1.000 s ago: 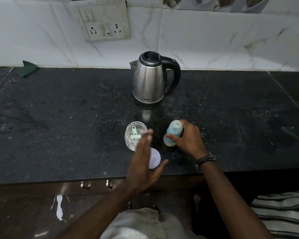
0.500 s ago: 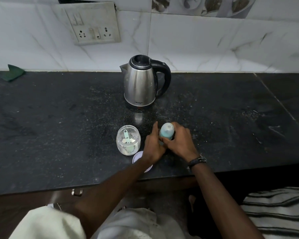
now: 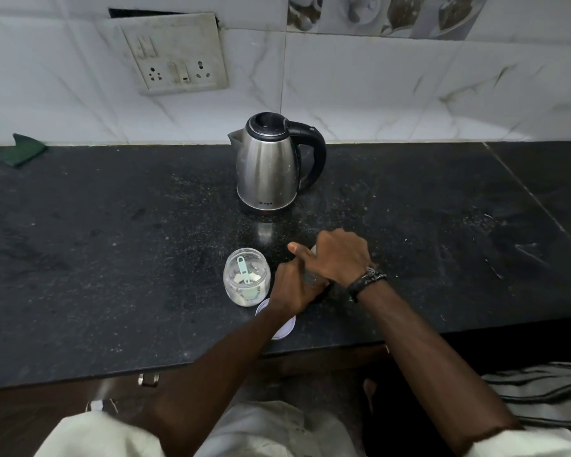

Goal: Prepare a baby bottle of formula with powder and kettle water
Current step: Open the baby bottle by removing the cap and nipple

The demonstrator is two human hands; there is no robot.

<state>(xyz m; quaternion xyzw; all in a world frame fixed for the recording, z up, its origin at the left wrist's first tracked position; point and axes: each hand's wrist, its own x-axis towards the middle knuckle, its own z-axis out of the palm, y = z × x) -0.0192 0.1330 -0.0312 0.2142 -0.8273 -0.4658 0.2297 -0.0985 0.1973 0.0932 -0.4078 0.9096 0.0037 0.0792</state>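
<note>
Both hands now cover one bottle (image 3: 313,250), left grip (image 3: 292,286) and right grip (image 3: 338,255) grasping it, one kettle (image 3: 267,163)

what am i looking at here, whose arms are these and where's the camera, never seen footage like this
There is no machine here. The camera sits on a person's head and looks forward and down, so the two arms reaching in from below are that person's own.

They stand at a dark counter. On it is a steel kettle near the wall, and closer in an open jar of white powder with a green scoop inside. Its white lid lies flat by the counter edge, partly under the left arm.

Both hands are closed around a baby bottle. The left hand grips it low; the right hand, with a wristband, covers its top. Only a sliver of the bottle shows.

A green cloth lies far left.
</note>
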